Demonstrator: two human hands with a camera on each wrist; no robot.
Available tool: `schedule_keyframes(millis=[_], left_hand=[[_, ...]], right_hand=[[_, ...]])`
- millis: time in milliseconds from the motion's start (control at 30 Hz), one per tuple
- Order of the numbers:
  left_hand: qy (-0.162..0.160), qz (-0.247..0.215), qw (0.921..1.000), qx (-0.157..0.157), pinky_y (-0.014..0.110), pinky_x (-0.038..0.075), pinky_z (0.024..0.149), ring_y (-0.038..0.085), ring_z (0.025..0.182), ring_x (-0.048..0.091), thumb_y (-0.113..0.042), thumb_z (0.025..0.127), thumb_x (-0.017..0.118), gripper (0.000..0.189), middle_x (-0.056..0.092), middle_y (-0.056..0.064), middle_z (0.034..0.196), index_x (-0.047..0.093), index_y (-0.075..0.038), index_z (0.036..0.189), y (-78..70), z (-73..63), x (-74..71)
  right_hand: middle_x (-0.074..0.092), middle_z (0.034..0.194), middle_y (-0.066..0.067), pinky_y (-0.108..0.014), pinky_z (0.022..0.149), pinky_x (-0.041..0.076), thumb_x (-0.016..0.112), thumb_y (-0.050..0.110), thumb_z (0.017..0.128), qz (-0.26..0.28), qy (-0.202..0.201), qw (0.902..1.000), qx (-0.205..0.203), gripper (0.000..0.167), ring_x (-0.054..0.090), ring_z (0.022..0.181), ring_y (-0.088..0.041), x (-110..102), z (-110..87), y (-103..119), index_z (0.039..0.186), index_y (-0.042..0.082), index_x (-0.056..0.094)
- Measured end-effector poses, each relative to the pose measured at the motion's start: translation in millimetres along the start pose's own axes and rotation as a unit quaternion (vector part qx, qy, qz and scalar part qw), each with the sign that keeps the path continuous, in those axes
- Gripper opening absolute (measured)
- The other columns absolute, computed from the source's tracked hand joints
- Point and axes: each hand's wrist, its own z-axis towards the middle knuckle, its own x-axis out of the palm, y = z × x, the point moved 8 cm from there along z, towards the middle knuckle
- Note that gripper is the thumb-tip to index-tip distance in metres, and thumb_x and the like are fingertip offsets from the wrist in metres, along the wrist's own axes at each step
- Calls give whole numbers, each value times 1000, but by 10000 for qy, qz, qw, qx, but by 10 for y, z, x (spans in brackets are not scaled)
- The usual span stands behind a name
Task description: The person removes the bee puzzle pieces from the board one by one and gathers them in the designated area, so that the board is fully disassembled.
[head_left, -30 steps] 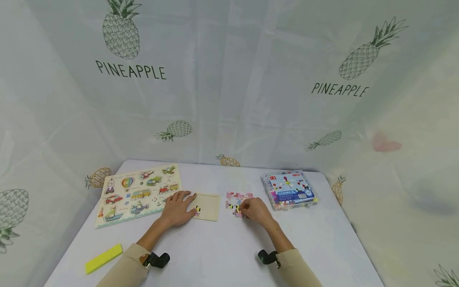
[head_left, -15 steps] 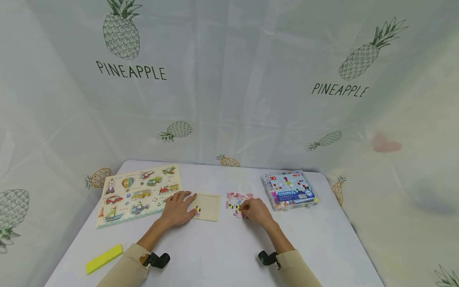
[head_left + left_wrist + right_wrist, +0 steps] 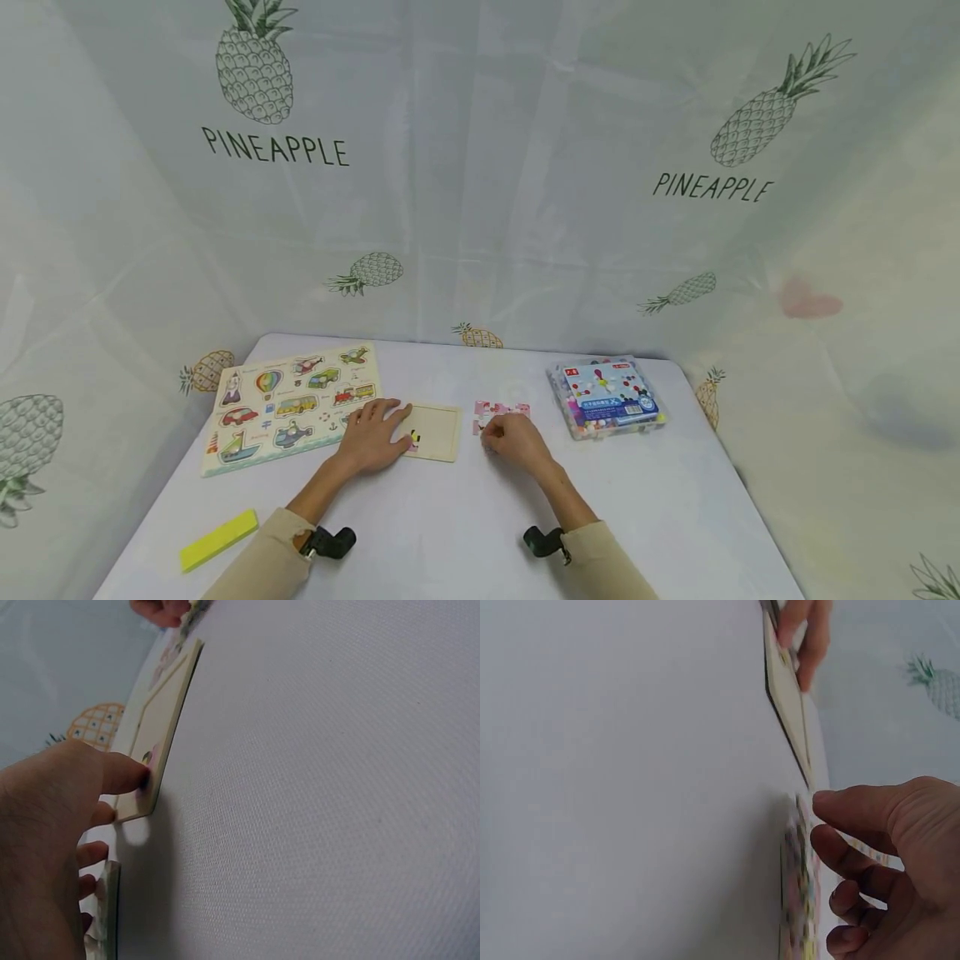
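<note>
My left hand (image 3: 372,437) lies with spread fingers over the left side of a small wooden puzzle tray (image 3: 438,433). Its thumb (image 3: 127,774) presses on a pink, black and yellow jigsaw piece (image 3: 415,440) in the tray's lower left corner. To the right of the tray, my right hand (image 3: 516,442) is over the lower part of a cluster of pink jigsaw pieces (image 3: 501,408). Thumb and index fingertips are right at the pieces' edge (image 3: 799,862) in the right wrist view; I cannot tell whether they pinch one. The hand hides the lower pieces.
A large wooden vehicle puzzle board (image 3: 292,404) lies left of the tray, close to the left hand. At the back right stands a clear plastic case (image 3: 607,398) with a blue label. A yellow block (image 3: 218,540) lies at the front left of the white table (image 3: 420,542).
My right hand has shifted left across the jigsaw pieces and now covers the lower ones. The left hand and the tray have stayed in place.
</note>
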Motion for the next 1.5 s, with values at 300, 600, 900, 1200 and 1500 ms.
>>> schedule_keyframes(millis=[300, 600, 900, 1200, 1500], left_hand=[[-174, -2, 9998, 43, 65, 27, 106, 41, 138, 33, -41, 96, 63, 58, 45, 14, 148, 54, -13, 146, -7, 23, -48], [-152, -76, 9999, 1, 67, 27, 106, 42, 138, 33, -38, 95, 66, 57, 46, 15, 147, 55, -13, 145, -47, 27, -79], [14, 58, 10000, -55, 66, 26, 107, 40, 141, 31, -40, 98, 62, 57, 44, 13, 151, 52, -15, 149, -12, 25, -28], [-34, 7, 10000, -38, 67, 29, 105, 42, 139, 34, -20, 101, 54, 46, 47, 14, 148, 54, -13, 146, -48, -7, -97], [-85, -16, 10000, -32, 66, 29, 105, 42, 138, 34, -17, 99, 56, 46, 47, 14, 148, 56, -13, 145, -42, -5, -97]], right_hand=[[57, 71, 9, -22, 62, 40, 75, 19, 89, -190, 186, 9984, -499, 20, 48, 68, -6, 446, 183, 620, 108, 11, 77], [55, 70, 9, -22, 57, 36, 75, 29, 90, -764, 432, 9949, -492, 38, 47, 68, -7, 704, 298, 839, 125, 13, 72], [58, 70, 10, -22, 58, 38, 77, 24, 89, -373, 434, 9972, -481, 29, 48, 68, -7, 703, 295, 877, 116, 14, 75], [60, 71, 11, -21, 58, 40, 76, 21, 89, -128, 406, 9983, -398, 25, 49, 66, -4, 739, 295, 847, 113, 13, 75], [59, 75, 8, -21, 60, 42, 76, 17, 89, 223, 189, 9989, -359, 19, 50, 67, -4, 717, 309, 865, 106, 10, 74]])
